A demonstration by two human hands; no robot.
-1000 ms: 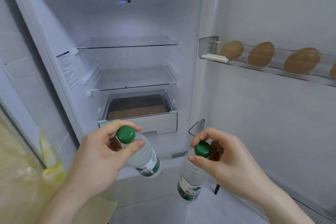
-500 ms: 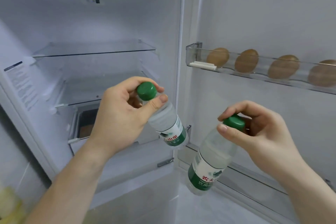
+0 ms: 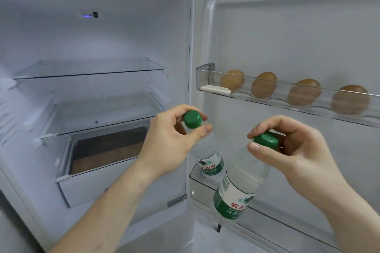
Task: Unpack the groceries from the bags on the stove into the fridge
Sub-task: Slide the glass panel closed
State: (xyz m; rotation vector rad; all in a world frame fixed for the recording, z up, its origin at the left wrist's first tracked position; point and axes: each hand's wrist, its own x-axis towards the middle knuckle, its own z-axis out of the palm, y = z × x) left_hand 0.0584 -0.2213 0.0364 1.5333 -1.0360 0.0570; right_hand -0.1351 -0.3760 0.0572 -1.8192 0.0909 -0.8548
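While the left hand (image 3: 170,141) pinches one water bottle (image 3: 207,156) by its green cap and the right hand (image 3: 296,150) pinches the other bottle (image 3: 238,189) above the lower door shelf (image 3: 197,183), a loose pinch could drop one.

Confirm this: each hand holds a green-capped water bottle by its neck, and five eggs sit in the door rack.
Not quite. The head view shows four eggs in the door rack, not five. The left hand and right hand do each hold a green-capped bottle by its neck.
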